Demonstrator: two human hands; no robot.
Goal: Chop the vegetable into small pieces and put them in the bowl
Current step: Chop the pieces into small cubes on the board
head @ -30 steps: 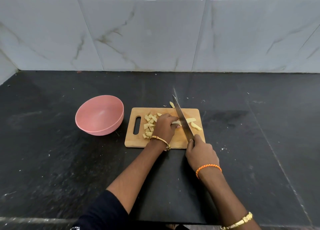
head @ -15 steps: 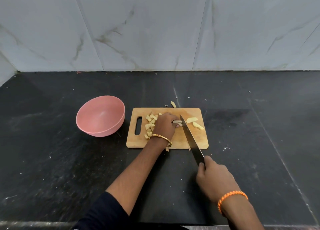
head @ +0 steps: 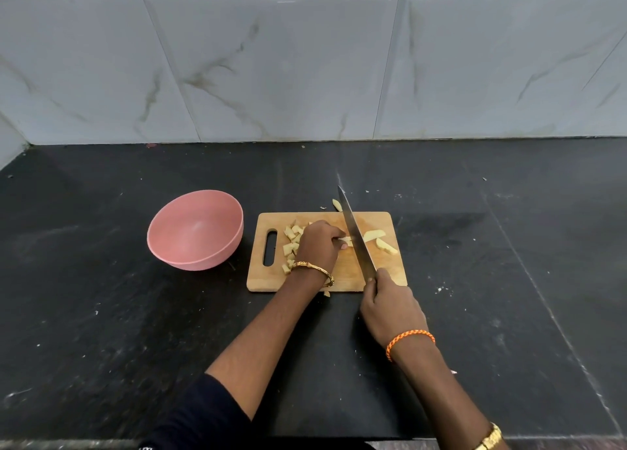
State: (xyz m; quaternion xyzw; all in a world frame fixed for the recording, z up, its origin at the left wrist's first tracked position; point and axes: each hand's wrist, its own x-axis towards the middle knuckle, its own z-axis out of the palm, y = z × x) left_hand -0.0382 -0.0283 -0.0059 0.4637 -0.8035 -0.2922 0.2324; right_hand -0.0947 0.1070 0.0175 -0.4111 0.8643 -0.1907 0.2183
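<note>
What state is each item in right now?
Bowl: upright, empty.
Knife: held by right hand, blade across the strip.
Strip: pinned by left hand.
Small pieces: piled on board.
Two wedges: uncut.

Matt pale wood cutting board [head: 342, 273], shiny metal knife [head: 354, 234] blade, smooth matt pink plastic-looking bowl [head: 217, 256], rough dark speckled stone counter [head: 101, 331], glossy marbled wall tiles [head: 271, 62].

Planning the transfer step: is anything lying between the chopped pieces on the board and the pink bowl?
Nothing visible. The chopped pieces lie at the cutting board's handle end, and only bare black counter separates that end from the pink bowl.
</note>
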